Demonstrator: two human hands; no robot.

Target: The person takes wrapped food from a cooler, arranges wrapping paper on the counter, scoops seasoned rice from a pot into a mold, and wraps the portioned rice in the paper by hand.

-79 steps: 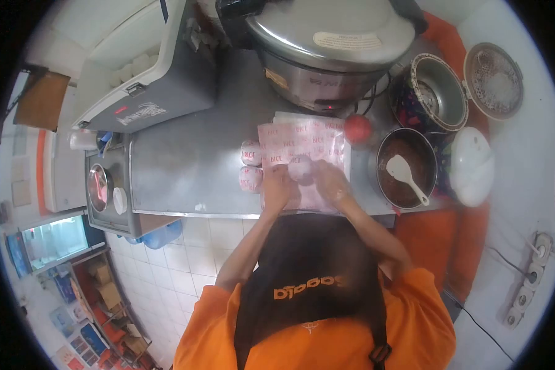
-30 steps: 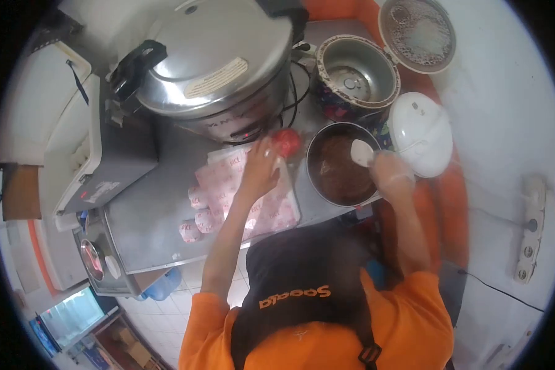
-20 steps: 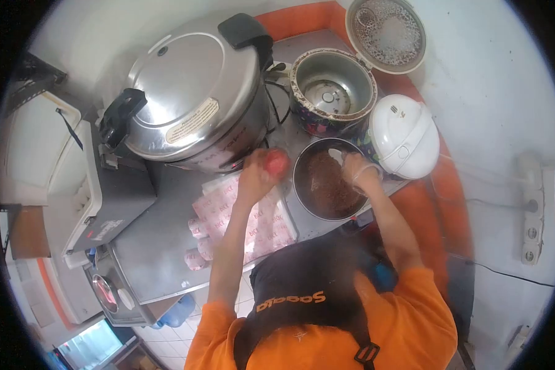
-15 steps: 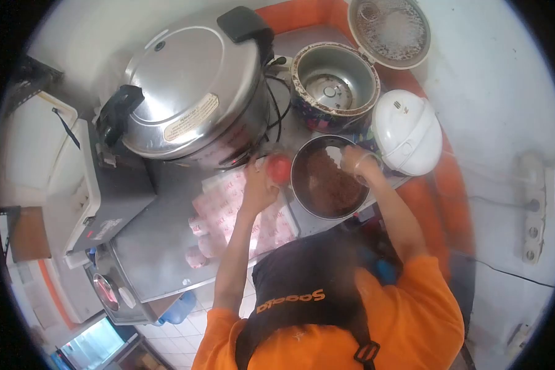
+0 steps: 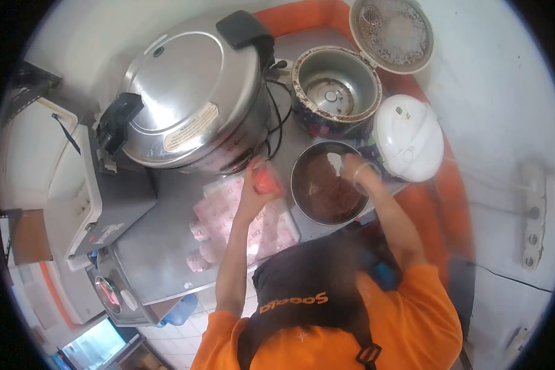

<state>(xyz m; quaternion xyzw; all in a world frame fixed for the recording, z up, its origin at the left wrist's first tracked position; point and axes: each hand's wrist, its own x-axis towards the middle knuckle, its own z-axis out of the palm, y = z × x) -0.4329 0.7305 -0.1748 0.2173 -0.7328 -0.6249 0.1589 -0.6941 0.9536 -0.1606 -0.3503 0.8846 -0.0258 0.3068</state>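
Observation:
My left hand holds a small red cup-like container just left of the dark round pot; its inside is hard to make out. Inside that pot is a brown, grainy mass like cooked rice. Over the pot's right side, my right hand is closed on a white rice paddle, its blade near the far part of the brown mass. Under my left forearm lie pink-and-white printed paper sheets, with rolled or folded pieces of like print at their left edge.
A large steel cooker stands at the back left. Behind the pot is an open rice cooker, its lid raised. A white-lidded cooker stands at the right. A grey box bounds the steel counter on the left.
My left hand and the red container have shifted a little left and down, away from the pot's rim, and the container has turned. My right hand stays over the pot with the paddle.

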